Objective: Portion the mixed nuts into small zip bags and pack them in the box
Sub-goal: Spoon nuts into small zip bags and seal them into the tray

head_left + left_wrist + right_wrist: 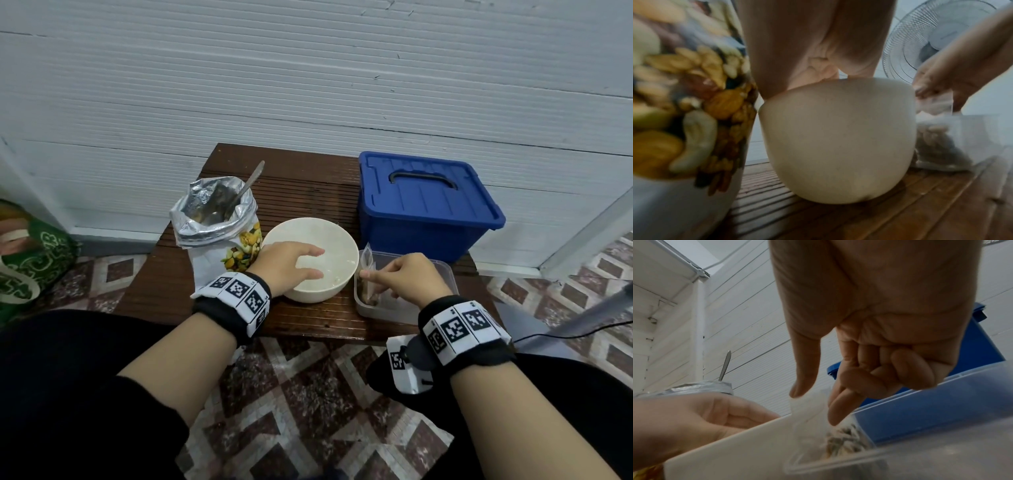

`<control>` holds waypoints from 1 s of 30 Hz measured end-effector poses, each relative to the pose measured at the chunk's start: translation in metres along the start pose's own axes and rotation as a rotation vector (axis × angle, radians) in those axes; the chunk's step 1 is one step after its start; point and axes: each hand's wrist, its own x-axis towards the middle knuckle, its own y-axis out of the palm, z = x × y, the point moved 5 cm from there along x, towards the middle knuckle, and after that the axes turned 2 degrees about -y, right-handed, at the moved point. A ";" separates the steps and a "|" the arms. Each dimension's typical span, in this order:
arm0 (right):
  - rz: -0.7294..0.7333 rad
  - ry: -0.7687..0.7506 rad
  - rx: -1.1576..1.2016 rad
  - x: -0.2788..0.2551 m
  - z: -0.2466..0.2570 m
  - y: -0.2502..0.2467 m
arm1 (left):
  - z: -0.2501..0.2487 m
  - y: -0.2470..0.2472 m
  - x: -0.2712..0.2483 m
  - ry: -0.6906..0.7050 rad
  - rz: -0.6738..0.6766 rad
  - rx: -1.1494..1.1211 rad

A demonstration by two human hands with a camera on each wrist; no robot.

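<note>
Centrally, on a dark slatted wooden table (308,192): left hand (287,263), palm down over the near rim of a white bowl (339,240), fingers loosely extended above its inside and gripping nothing. Right hand (407,274), thumb and index finger pinching the top of a small zip bag (368,270) of mixed nuts, the other fingers curled into the palm; the bag stands upright at the left end of a clear plastic box (445,274), just right of the bowl. Left of the bowl, touching it or nearly so: an open foil nut pouch (219,219) with a nut picture on its front, a metal spoon (250,185) handle leaning out of it. Behind the clear box: a blue lidded bin (424,205) with a dark handle. Both wrists carry black bands with printed markers. Surroundings: white panelled wall, patterned tiled floor, a green bag (30,263) at the left edge, a white fan (937,37) in the left wrist view.
</note>
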 end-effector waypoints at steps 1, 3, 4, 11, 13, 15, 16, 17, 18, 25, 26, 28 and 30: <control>-0.008 -0.007 0.011 0.000 0.001 -0.001 | 0.000 0.002 0.002 -0.013 0.039 0.091; -0.023 -0.023 0.031 0.001 0.002 -0.001 | -0.002 0.004 0.004 -0.024 0.075 0.217; -0.032 -0.028 0.034 0.001 0.002 -0.001 | -0.004 0.003 0.005 -0.020 0.065 0.235; -0.052 -0.042 0.020 0.003 0.000 0.000 | -0.018 -0.011 0.002 0.109 -0.187 -0.081; -0.110 -0.063 -0.006 0.003 0.001 -0.003 | -0.026 -0.017 -0.002 0.148 -0.257 -0.179; -0.206 -0.119 -0.009 0.001 0.007 -0.008 | -0.036 -0.023 -0.006 0.193 -0.294 -0.258; -0.251 -0.166 0.021 -0.002 0.013 -0.011 | -0.040 -0.024 -0.008 0.209 -0.296 -0.281; -0.286 -0.219 0.067 -0.005 0.019 -0.013 | -0.043 -0.025 -0.009 0.218 -0.291 -0.302; -0.305 -0.270 0.116 -0.009 0.025 -0.015 | -0.046 -0.025 -0.009 0.223 -0.283 -0.323; -0.092 -0.336 0.248 -0.012 0.036 -0.006 | -0.054 -0.034 -0.011 0.191 -0.354 -0.409; -0.079 -0.342 0.237 -0.012 0.036 -0.005 | -0.054 -0.036 -0.011 0.171 -0.375 -0.435; -0.064 -0.365 0.210 -0.011 0.038 -0.002 | -0.054 -0.039 -0.011 0.145 -0.392 -0.498; -0.077 -0.378 0.238 -0.012 0.040 -0.002 | -0.054 -0.041 -0.011 0.123 -0.383 -0.572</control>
